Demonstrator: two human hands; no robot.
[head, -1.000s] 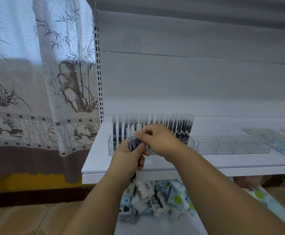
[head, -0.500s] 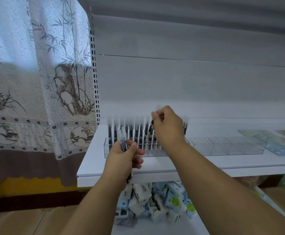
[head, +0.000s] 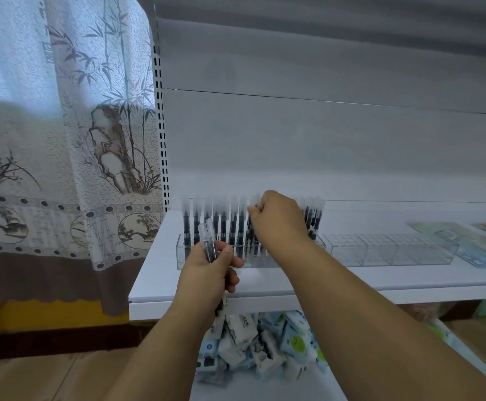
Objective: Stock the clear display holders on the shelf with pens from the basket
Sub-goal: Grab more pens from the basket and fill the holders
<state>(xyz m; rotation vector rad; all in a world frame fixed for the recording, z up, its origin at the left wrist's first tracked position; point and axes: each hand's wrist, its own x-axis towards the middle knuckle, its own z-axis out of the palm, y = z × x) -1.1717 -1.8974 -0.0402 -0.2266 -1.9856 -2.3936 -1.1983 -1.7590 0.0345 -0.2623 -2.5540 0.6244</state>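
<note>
— Packets (head: 260, 347) are lying heaped on the lower shelf nearest us, white and pale blue; what is sitting above them?

— Just above, the left hand (head: 207, 269) is curling around a small bundle of pens (head: 208, 241), their clear caps sticking up past the thumb; it is hovering at the front edge of the white shelf (head: 155, 273).

— And the other hand?

— The right hand (head: 279, 218) is reaching further in, fingers bunched together at the top of a pen among the standing pens (head: 224, 224); blur is hiding the pen itself.

— Where are those standing?

— They are standing upright in the left clear holder (head: 182, 256); beside it on the right, a second clear holder (head: 389, 251) is sitting with no pens showing; beyond that, flat printed cards (head: 473, 244) are lying; a bamboo-print curtain (head: 62, 140) is hanging at far left.
</note>
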